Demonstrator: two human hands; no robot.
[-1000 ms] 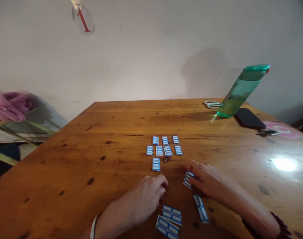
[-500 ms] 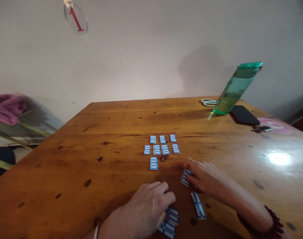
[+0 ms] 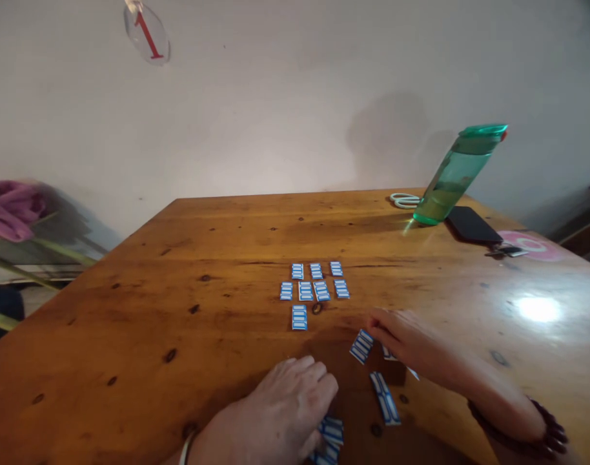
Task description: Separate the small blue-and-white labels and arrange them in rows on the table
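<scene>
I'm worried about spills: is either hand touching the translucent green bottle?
No, the translucent green bottle stands well beyond the left hand and right hand, which are near the blue-and-white rectangular cards.

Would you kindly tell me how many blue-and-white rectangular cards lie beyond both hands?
8: three cards farthest, four cards in the middle row, one card nearest; none visibly covered.

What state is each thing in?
Left hand: fingers curled, partly hiding overlapped cards
Right hand: beside slanted card; fingers partly hidden
Eight far cards: flat, three rows
Near cards: loose, unaligned
Green bottle: standing, lid on
White cord: looped
Black slab: lying flat
Pink cloth: bunched
</scene>
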